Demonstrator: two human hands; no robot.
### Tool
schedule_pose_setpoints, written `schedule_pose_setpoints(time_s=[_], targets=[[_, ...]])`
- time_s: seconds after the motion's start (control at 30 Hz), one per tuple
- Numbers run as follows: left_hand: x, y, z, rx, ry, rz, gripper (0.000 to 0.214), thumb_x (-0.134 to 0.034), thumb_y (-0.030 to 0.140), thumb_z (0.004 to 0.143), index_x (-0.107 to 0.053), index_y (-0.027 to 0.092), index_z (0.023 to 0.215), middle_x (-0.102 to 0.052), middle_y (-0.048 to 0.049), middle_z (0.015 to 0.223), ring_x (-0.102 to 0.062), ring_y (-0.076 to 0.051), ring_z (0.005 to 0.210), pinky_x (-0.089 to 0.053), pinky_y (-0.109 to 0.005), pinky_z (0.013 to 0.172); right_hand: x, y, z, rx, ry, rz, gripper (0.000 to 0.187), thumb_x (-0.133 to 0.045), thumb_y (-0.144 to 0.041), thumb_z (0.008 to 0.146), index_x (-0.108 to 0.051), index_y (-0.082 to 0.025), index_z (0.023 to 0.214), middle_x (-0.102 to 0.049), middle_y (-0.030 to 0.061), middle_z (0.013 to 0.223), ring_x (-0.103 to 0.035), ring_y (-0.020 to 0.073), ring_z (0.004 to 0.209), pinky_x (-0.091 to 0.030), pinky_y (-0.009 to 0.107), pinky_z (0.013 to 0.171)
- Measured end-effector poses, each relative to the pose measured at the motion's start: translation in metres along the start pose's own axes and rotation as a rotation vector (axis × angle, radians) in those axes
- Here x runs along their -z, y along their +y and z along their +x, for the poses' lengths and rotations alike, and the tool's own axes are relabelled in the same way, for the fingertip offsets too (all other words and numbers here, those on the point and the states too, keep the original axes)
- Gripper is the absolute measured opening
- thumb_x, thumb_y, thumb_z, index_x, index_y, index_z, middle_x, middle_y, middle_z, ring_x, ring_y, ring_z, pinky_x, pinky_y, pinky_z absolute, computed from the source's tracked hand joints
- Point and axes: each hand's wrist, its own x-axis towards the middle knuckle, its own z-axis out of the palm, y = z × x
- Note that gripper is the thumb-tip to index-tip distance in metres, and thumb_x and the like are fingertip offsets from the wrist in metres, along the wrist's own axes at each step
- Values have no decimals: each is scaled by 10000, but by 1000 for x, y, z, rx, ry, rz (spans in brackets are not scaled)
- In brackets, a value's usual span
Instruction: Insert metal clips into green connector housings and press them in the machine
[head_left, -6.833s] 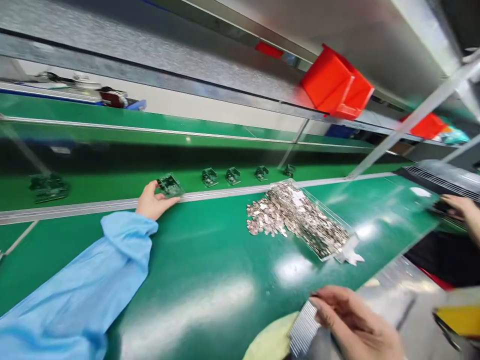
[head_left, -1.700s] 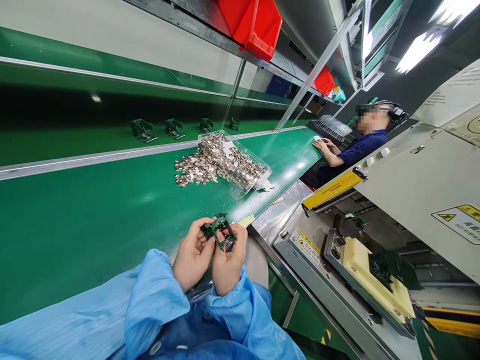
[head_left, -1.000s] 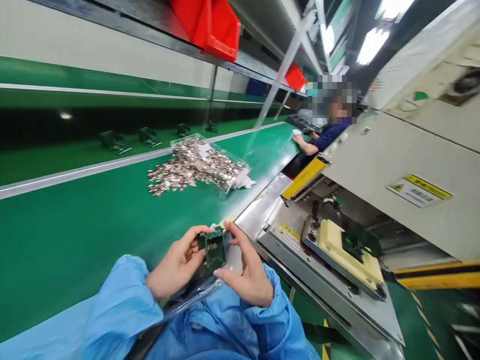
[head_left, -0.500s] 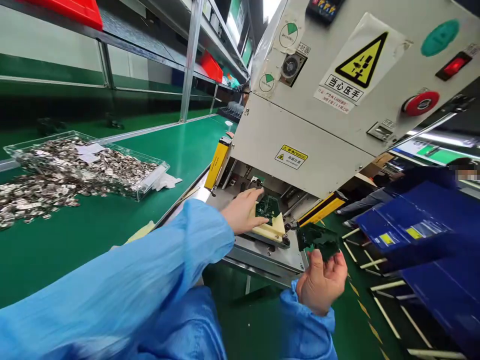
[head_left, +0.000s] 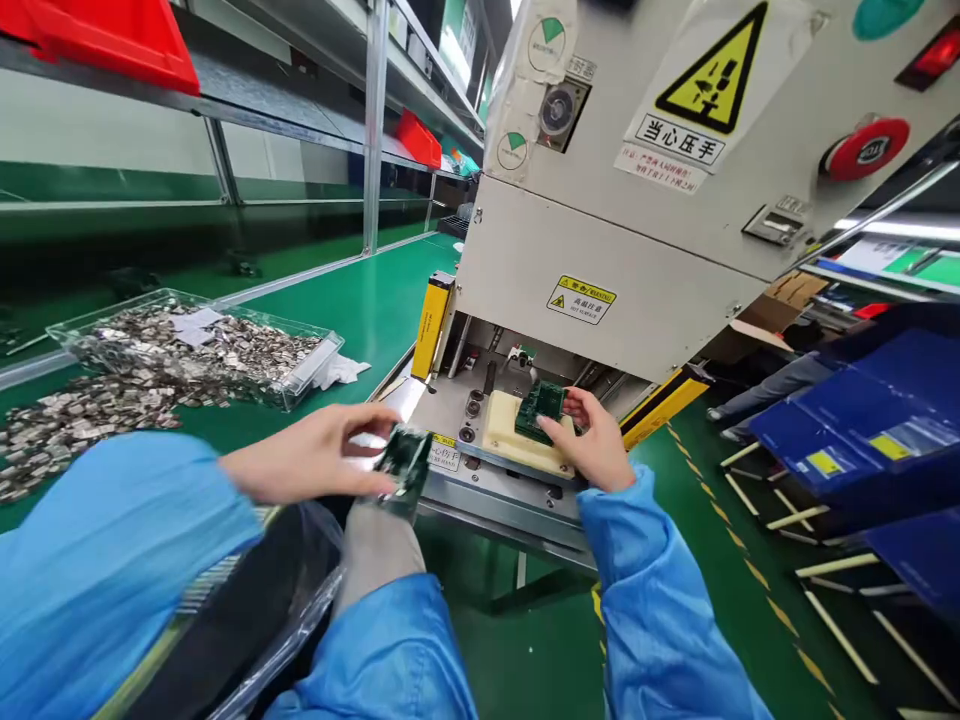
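My left hand [head_left: 322, 455], out in front of the machine over my lap, pinches a dark green glossy panel piece [head_left: 407, 462] between thumb and fingers; the piece is tilted and slightly blurred. A second dark green panel piece [head_left: 538, 410] is at the cream-coloured fixture block [head_left: 501, 428] under the press. My right hand [head_left: 600, 445] grips its right edge with thumb and fingers. Whether this piece lies fully flat on the block, I cannot tell.
The grey press machine [head_left: 585, 235] stands over the fixture, flanked by yellow side bars [head_left: 433, 328]. At left, a clear tray [head_left: 300, 375] holds many small metal pieces, with more heaped [head_left: 82, 425] beside it. Blue boxes [head_left: 862, 400] stand at right; a person's legs [head_left: 784, 385] show behind.
My left hand has come away from the fixture toward me, now holding a green piece. My right hand has brought its green piece from right of the machine onto the fixture.
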Motion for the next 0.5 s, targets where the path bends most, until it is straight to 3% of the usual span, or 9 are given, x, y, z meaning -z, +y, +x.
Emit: schedule_pose_setpoints(time_s=[0.07,0.13,0.2,0.27,0.3,0.37,0.43,0.5], targets=[[8,-26,-14,115,-30,-11,618,-810,373,540,-606,296,1119,-600,-38,1205,-581,-270,1154,-484,-379,983,3,2,6,-25,-114,13,577,-720,-499,683,-584,-161,1131,-673,118,1049,-621,283,1010,-486,444,915],[6,-50,-14,142,-36,-25,599,-821,364,503,-627,317,1068,-525,-39,1332,-498,-292,1260,-448,-377,1025,8,7,4,-42,-164,-12,586,-685,-528,701,-589,-166,1152,-662,126,1109,-598,297,1082,-464,452,954],[-2,-68,-5,114,-58,-25,609,-824,364,475,-633,301,1050,-432,-56,1434,-425,-317,1321,-428,-388,1038,15,14,-12,-49,-93,-113,615,-612,-585,731,-588,-167,1181,-632,135,1186,-555,310,1157,-414,473,1013],[-10,-79,8,84,-102,-25,649,-826,375,464,-627,268,1072,-432,-79,1437,-411,-317,1328,-415,-389,1044,25,27,-43,-97,90,-265,670,-514,-655,748,-591,-154,1187,-598,153,1243,-506,335,1214,-359,501,1058],[-13,-82,13,74,-116,-30,671,-833,376,449,-629,250,1076,-480,-85,1394,-432,-311,1310,-410,-382,1045,30,37,-63,-179,195,-333,720,-481,-690,733,-597,-132,1171,-593,180,1243,-510,362,1203,-358,526,1053],[-15,-86,21,50,-125,-40,697,-854,373,410,-646,231,1060,-580,-65,1275,-493,-294,1252,-407,-360,1041,40,62,-104,-446,257,-372,806,-473,-742,667,-596,-106,1146,-623,223,1174,-550,425,1139,-408,579,993],[-13,-87,25,14,-125,-7,694,-866,386,391,-665,237,1038,-635,-29,1178,-540,-284,1189,-420,-340,1017,48,89,-135,-682,196,-210,694,-515,-734,660,-613,-176,1061,-696,180,1007,-644,407,992,-518,541,878],[-9,-88,26,-31,-112,71,680,-860,426,412,-671,256,1043,-657,2,1119,-575,-271,1127,-444,-320,973,50,109,-152,-792,276,-120,531,-564,-696,673,-614,-260,971,-718,121,820,-691,380,857,-580,496,738]])
